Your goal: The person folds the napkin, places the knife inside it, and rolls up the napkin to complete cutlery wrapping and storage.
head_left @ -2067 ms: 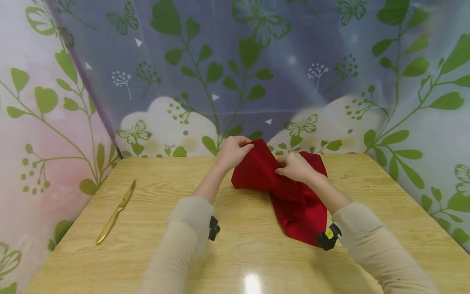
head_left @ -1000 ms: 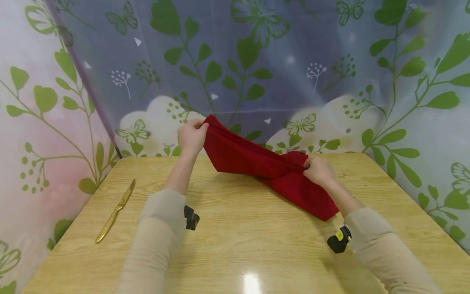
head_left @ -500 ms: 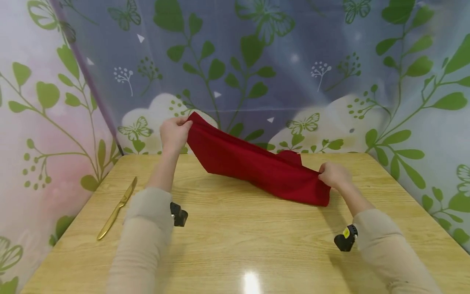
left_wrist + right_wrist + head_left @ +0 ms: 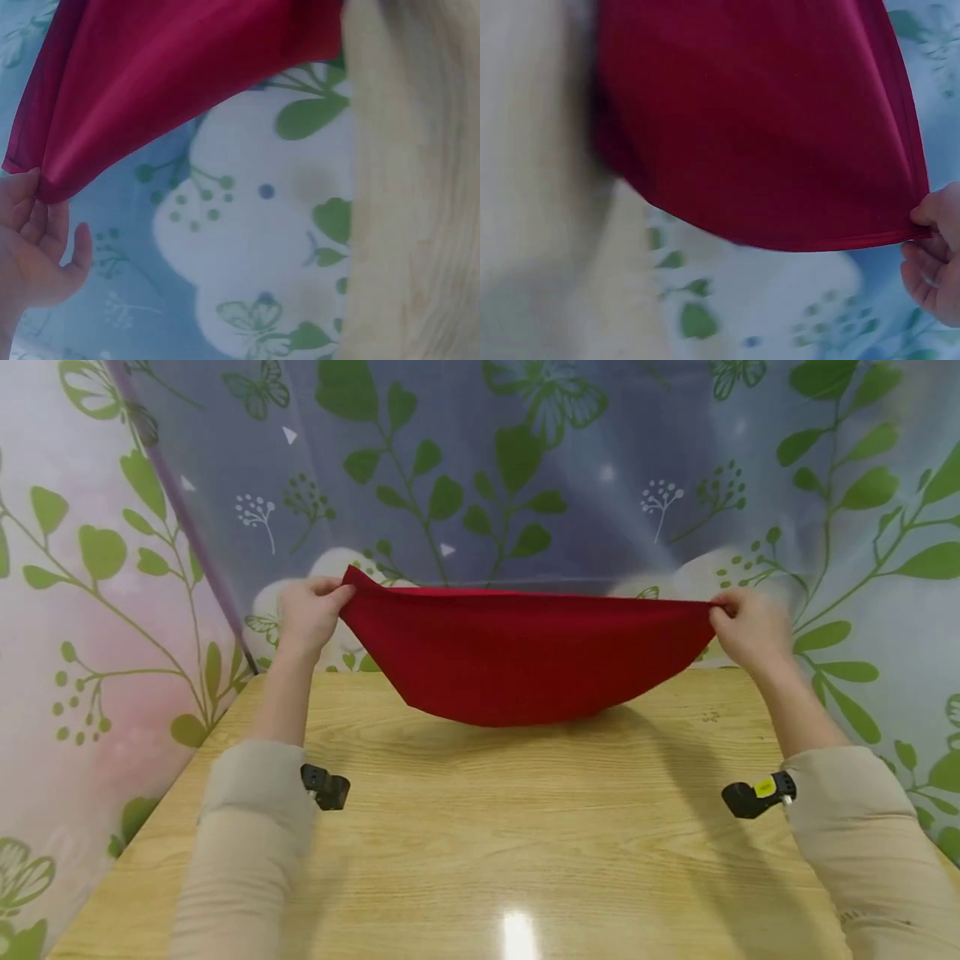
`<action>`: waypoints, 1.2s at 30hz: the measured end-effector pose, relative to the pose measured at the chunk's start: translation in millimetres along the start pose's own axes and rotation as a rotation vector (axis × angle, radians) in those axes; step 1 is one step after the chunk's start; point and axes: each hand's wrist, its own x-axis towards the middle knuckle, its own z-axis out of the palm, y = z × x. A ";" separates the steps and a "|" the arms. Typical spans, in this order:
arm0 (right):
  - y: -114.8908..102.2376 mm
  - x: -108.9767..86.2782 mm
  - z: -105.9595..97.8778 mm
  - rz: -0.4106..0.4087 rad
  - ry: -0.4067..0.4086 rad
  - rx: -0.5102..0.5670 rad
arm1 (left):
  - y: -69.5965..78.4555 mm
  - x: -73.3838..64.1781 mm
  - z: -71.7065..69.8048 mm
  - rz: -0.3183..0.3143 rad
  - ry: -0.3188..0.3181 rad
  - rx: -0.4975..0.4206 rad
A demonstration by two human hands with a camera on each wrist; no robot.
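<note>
A red cloth napkin (image 4: pixel 525 660) is stretched between both hands above the far part of the table, its lower side sagging in a curve. My left hand (image 4: pixel 307 614) pinches one corner between thumb and fingers. At the other end my right hand (image 4: pixel 757 627) pinches the opposite top corner at about the same height. In the left wrist view the napkin (image 4: pixel 165 82) narrows into folds at the pinched corner. The right wrist view shows the hemmed edges of the napkin (image 4: pixel 765 127) meeting at the thumb and fingertips.
The wooden table (image 4: pixel 510 810) spreads below, with a bright glare spot at its front. A fabric backdrop (image 4: pixel 465 468) with leaves and butterflies stands behind it. Black wrist cameras sit on both cuffs. The left sleeve (image 4: pixel 251 827) covers the spot where a knife lay in view.
Both hands have spread apart and risen. The bunched napkin is now opened out wide, the right hand having slid out to its corner. The gold knife has become hidden behind the left sleeve.
</note>
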 end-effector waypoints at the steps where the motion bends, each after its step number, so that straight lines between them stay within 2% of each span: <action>1: -4.1 3.1 -6.6 -0.022 0.040 0.012 | 2.7 -0.2 -3.1 0.009 0.022 -0.005; 6: -22.5 12.4 -32.2 -0.096 0.207 0.047 | 14.2 -1.2 -15.8 0.028 0.106 -0.040; 9: -29.4 12.6 -41.2 -0.090 0.242 0.092 | 18.6 -2.3 -23.0 0.017 0.132 -0.098; 11: -33.1 11.0 -45.5 -0.072 0.262 0.163 | 21.5 -3.4 -28.6 0.004 0.138 -0.167; 14: -39.3 8.0 -54.5 -0.018 0.277 0.385 | 27.3 -5.9 -38.6 0.003 0.133 -0.305; 17: -45.2 5.5 -66.7 0.004 0.287 0.680 | 36.0 -10.3 -50.1 0.001 0.105 -0.414; 19: -47.8 4.8 -74.5 -0.006 0.296 0.851 | 42.1 -13.6 -57.4 0.013 0.093 -0.453; 22: -49.3 3.4 -81.8 -0.046 0.302 1.020 | 48.8 -17.3 -67.8 0.025 0.058 -0.514; 24: -48.7 2.7 -83.5 -0.056 0.298 1.028 | 50.8 -18.1 -73.7 0.032 0.019 -0.524; 26: -46.5 3.1 -82.8 -0.052 0.281 0.981 | 50.1 -17.1 -78.4 0.012 -0.038 -0.515; 29: -41.2 4.9 -76.8 -0.025 0.231 0.792 | 44.7 -13.5 -80.7 -0.047 -0.104 -0.451; 32: -34.6 6.8 -65.9 -0.010 0.160 0.587 | 34.7 -9.4 -77.2 -0.097 -0.142 -0.338; 36: -25.7 6.8 -50.3 -0.001 0.049 0.355 | 18.0 -6.0 -68.6 -0.096 -0.162 -0.155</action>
